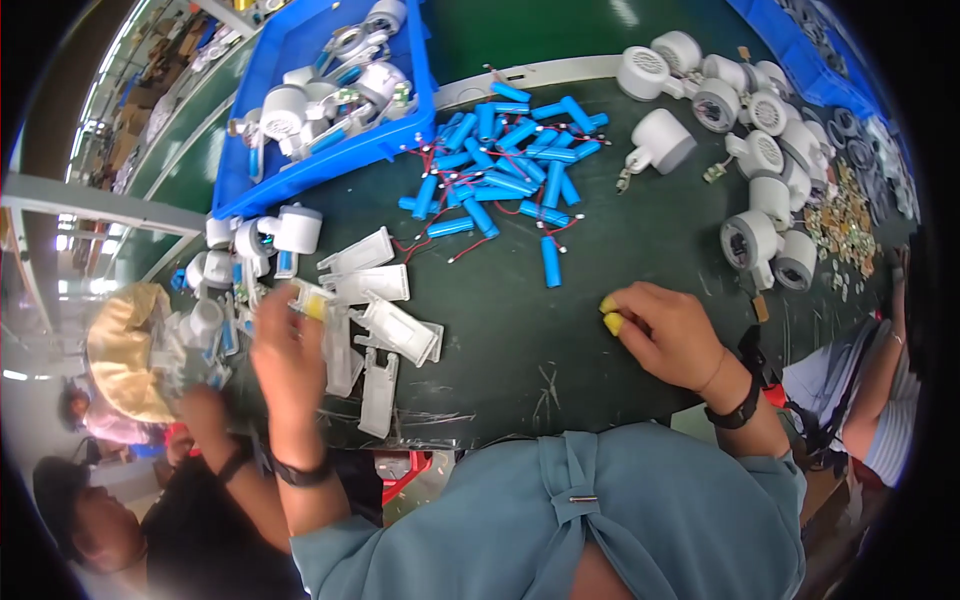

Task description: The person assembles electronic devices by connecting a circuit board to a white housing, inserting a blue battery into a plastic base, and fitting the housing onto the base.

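Note:
My left hand (288, 355), blurred by motion, is over the left side of the table, beside several white plastic handle shells (395, 328). A yellow finger cover shows at its fingertip; whether it grips a shell I cannot tell. My right hand (668, 335) rests above the green tabletop (520, 370), thumb and forefinger in yellow covers and brought together, with nothing visible between them. Beyond it lies one blue cylindrical battery (551, 262), apart from a heap of blue batteries (500, 180) with red wires. A lone white round-headed unit (660, 142) lies farther back.
A blue bin (330, 165) of white units stands back left, with more units (297, 230) before it. White round housings (770, 195) and small circuit boards (845, 215) cover the right. Another blue bin (815, 55) stands back right. A co-worker's hand (205, 410) works at left.

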`<action>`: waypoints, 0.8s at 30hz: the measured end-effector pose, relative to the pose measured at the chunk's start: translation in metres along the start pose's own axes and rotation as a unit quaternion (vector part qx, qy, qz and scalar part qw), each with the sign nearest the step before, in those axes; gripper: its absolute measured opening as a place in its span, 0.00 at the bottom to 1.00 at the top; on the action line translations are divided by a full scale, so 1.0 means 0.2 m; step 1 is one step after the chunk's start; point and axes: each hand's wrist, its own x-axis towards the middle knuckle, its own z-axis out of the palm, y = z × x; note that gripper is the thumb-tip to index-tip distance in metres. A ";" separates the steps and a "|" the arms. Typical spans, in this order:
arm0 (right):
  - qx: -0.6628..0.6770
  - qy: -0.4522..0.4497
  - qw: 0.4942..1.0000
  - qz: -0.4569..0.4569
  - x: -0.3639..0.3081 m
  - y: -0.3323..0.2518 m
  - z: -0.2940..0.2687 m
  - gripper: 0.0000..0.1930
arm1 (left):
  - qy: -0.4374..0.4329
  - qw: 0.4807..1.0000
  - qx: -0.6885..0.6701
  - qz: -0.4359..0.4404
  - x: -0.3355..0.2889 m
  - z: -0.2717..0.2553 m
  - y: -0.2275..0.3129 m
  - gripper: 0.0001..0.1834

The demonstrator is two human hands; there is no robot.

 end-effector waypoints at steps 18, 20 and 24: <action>0.460 0.080 0.845 0.261 0.31 0.04 -0.07 0.11 | -0.129 0.987 -0.004 0.091 -0.29 -0.04 0.64 0.21; 0.448 0.086 0.828 0.326 0.39 0.05 -0.14 0.12 | -0.162 0.978 -0.077 0.107 -0.25 -0.05 0.60 0.22; 0.426 0.062 0.851 0.302 0.44 0.15 -0.09 0.11 | -0.234 0.933 -0.240 0.130 -0.05 0.04 0.76 0.21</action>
